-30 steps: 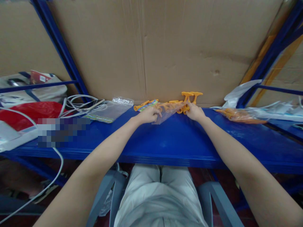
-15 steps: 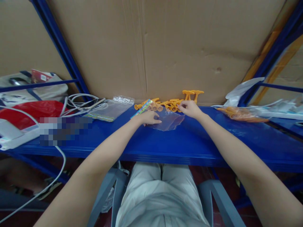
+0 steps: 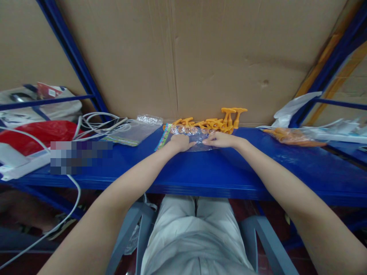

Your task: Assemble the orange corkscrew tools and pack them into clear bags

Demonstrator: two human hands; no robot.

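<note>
Plastic bag (image 3: 198,147), clear and thin, lies on the blue desk (image 3: 200,172), well back from the front edge, between and under the two hands, its brightly printed strip (image 3: 163,138) slanting at the left end. The left hand (image 3: 180,142) rests on the film near that strip; its grip is half closed, fingers curled under, thumb stretched toward the right. The right hand (image 3: 220,140) comes in from the other side, thumb and fingertips near one another on the film; whether either grip has a fold of it pinched, I cannot tell. The step in hand looks to be handling and flattening the bag, and the next move calls for a light, sure pinch on the slippery film while the other hand steadies it

Just beyond, orange plastic pieces (image 3: 213,125) lie in a loose row, round ends facing the person; some show through or over the film, and I cannot tell if any are inside. Two T-shaped pieces (image 3: 228,114) stand up at the right end of the row. Left of the row, beside it, lies another clear bag (image 3: 134,131). Behind everything rises a brown cardboard wall (image 3: 200,57)
</note>
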